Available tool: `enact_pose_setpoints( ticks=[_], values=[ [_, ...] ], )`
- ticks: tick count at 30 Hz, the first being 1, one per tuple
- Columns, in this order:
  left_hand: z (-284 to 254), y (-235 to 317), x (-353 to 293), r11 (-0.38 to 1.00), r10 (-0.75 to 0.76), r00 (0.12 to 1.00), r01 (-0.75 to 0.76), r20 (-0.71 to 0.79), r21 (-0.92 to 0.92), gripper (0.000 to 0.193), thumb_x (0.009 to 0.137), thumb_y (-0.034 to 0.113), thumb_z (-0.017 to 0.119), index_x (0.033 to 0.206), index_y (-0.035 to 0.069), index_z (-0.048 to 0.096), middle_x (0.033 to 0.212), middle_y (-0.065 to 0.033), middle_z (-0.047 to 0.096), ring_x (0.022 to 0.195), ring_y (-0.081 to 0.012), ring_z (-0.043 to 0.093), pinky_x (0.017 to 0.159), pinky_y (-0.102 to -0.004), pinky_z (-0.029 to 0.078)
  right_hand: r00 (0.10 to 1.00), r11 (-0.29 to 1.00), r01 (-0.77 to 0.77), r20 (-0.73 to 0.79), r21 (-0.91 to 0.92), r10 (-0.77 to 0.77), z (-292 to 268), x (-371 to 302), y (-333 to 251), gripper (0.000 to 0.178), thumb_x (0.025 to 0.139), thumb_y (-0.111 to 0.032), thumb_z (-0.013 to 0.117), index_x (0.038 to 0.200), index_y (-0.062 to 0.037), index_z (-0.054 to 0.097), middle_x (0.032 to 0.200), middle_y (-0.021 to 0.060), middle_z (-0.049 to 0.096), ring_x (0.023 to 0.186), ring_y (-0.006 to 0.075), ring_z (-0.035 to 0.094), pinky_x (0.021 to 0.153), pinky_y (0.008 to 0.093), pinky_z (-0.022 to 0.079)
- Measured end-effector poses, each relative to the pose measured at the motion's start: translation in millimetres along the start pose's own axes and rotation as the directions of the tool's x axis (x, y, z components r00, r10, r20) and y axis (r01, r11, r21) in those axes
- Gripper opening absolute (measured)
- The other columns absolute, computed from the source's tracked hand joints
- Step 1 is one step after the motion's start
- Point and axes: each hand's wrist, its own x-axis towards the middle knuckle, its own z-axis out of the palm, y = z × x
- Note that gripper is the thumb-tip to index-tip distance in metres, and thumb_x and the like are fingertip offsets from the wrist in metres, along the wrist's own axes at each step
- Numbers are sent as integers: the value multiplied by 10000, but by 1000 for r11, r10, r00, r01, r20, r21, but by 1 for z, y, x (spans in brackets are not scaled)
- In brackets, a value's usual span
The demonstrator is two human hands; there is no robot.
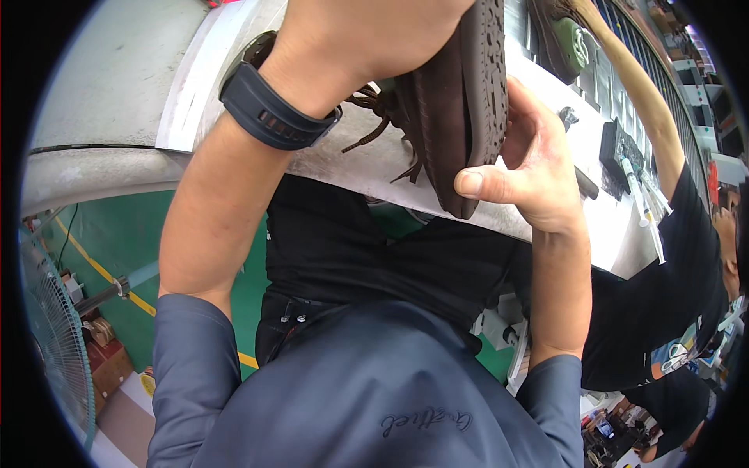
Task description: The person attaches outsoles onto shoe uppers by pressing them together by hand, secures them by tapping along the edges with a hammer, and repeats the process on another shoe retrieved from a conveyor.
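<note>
A dark brown lace-up shoe (445, 117) is tipped on its side over the near edge of the worktable, its patterned sole facing right and its toe pointing toward me. My right hand (538, 156) grips it near the toe, thumb on the front and fingers behind the sole. Loose brown laces (370, 125) dangle on its left. My left hand (374, 39) overlaps the upper part of the shoe; its fingers are hidden or cut off by the top edge. On that wrist sits a dark watch band (273, 109). Behind it, part of another dark brown item (257, 51) shows.
A co-worker's arm (644, 86) reaches to another brown shoe (550, 39) with green stuffing at the right. Syringes (644, 203) and a black block (616, 152) lie on the pale worktable (172, 168). A fan (55, 335) stands at lower left.
</note>
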Motion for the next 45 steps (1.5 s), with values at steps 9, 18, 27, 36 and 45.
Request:
enact_pose_setpoints(
  ticks=[9, 18, 27, 36, 45],
  values=[
    [4, -1, 2, 989, 115, 993, -116, 22, 87, 345, 975, 269, 707, 855, -54, 716, 676, -91, 703, 600, -129, 624, 558, -296, 478, 994, 994, -85, 59, -72, 89, -2, 2, -14, 858, 631, -234, 997, 1338, 51, 605, 1170, 96, 702, 1064, 182, 667, 1028, 340, 506],
    [5, 1, 5, 999, -41, 999, 41, -22, 27, 345, 990, 274, 694, 870, -49, 721, 690, -88, 708, 616, -130, 631, 572, -292, 484, 993, 991, -114, 29, -68, 117, 3, 1, -24, 820, 697, -282, 979, 1355, 53, 623, 1191, 104, 703, 1115, 172, 653, 1021, 352, 518],
    [4, 1, 5, 995, -39, 999, 40, -13, 90, 434, 1025, 357, 659, 868, -42, 723, 649, -104, 662, 588, -144, 587, 544, -319, 450, 981, 947, 91, -135, -309, -138, -8, 16, -39, 539, 858, -295, 898, 1208, 71, 714, 920, 61, 732, 846, 102, 664, 759, 247, 537],
    [9, 0, -1, 960, 199, 979, -185, -46, 212, 406, 1031, 299, 650, 817, -44, 696, 597, -147, 601, 521, -196, 565, 499, -345, 425, 950, 867, 119, -198, -484, -241, 1, 15, -44, 515, 834, -310, 919, 1111, 85, 738, 879, 84, 761, 806, 115, 701, 765, 261, 568],
    [7, 3, -1, 909, 281, 959, -251, -45, 332, 402, 1031, 279, 640, 804, -50, 685, 591, -162, 595, 507, -226, 563, 487, -365, 409, 931, 766, 75, -231, -639, -284, 12, 11, -40, 558, 853, -261, 908, 1233, 81, 686, 1031, 69, 722, 909, 104, 660, 829, 259, 535]
  ],
)
